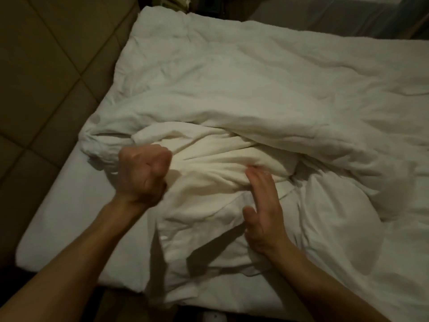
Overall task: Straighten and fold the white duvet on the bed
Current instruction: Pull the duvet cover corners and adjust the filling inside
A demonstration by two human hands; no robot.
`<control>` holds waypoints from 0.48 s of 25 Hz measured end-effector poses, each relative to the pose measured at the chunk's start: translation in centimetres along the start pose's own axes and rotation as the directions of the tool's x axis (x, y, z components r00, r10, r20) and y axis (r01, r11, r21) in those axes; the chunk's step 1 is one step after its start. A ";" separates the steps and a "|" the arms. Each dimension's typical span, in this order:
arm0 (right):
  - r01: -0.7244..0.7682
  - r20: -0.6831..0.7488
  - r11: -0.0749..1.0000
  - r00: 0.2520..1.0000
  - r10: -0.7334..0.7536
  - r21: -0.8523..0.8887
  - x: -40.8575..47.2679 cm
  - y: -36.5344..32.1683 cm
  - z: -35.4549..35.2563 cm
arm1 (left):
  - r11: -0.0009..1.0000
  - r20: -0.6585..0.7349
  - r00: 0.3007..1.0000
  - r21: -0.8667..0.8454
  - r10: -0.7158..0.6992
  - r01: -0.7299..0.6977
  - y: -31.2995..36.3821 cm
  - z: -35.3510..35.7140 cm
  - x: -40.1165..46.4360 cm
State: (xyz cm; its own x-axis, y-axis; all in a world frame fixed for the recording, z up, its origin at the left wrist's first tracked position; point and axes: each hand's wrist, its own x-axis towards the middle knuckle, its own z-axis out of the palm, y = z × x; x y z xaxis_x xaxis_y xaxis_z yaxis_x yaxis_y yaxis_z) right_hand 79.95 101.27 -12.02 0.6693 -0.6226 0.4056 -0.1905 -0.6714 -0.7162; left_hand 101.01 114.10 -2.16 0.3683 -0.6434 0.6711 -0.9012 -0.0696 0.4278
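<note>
My left hand (144,173) clenches a bunched fold of the duvet (232,89) near the bed's (46,228) left edge; my right hand (264,210) lies flat and relaxed on it.

The white duvet (243,89) lies rumpled across the bed (58,217), bunched into thick folds at centre. The left hand (144,173), at about 8 o'clock from the bunch, grips a twisted gather in a fist. The right hand (262,205), at 5 o'clock, lies flat with fingers straight on the folds. Tiled floor (46,66) shows at 10 o'clock.
</note>
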 end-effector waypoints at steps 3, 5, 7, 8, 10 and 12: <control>0.040 0.008 0.999 0.999 -0.040 -0.008 0.2 -1.6 1.7 | 0.965 -0.061 0.963 -0.016 -0.261 0.261 -4.8 -5.3 -2.7; 0.135 -0.003 0.990 0.991 -0.135 -0.048 1.0 -2.8 3.4 | 0.875 -0.113 0.869 -0.001 -0.482 0.485 -8.6 -8.4 -5.0; 0.164 0.008 0.983 0.986 -0.164 -0.083 1.9 -3.2 5.3 | 0.842 -0.060 0.858 0.168 -0.510 0.512 -9.3 -10.2 -6.2; 0.153 0.026 0.984 0.988 -0.151 -0.093 2.0 -3.0 6.1 | 0.870 -0.005 0.901 0.256 -0.434 0.421 -8.2 -10.0 -6.3; 0.133 0.065 0.982 0.990 -0.125 -0.133 1.8 -1.9 7.2 | 0.922 0.181 0.952 0.345 -0.248 0.174 -4.8 -8.7 -6.3; 0.125 0.056 0.980 0.991 -0.118 -0.156 1.5 -0.5 7.4 | 0.900 0.298 0.911 0.411 -0.285 0.147 -2.7 -5.9 -7.0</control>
State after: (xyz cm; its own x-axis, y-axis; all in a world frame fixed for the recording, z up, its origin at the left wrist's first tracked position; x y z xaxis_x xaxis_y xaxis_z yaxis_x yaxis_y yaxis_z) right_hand 86.42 103.67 -15.23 0.7262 -0.5156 0.4547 -0.2146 -0.7984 -0.5626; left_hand 102.19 123.32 -4.40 0.5241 -0.7936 0.3092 -0.8507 -0.4705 0.2343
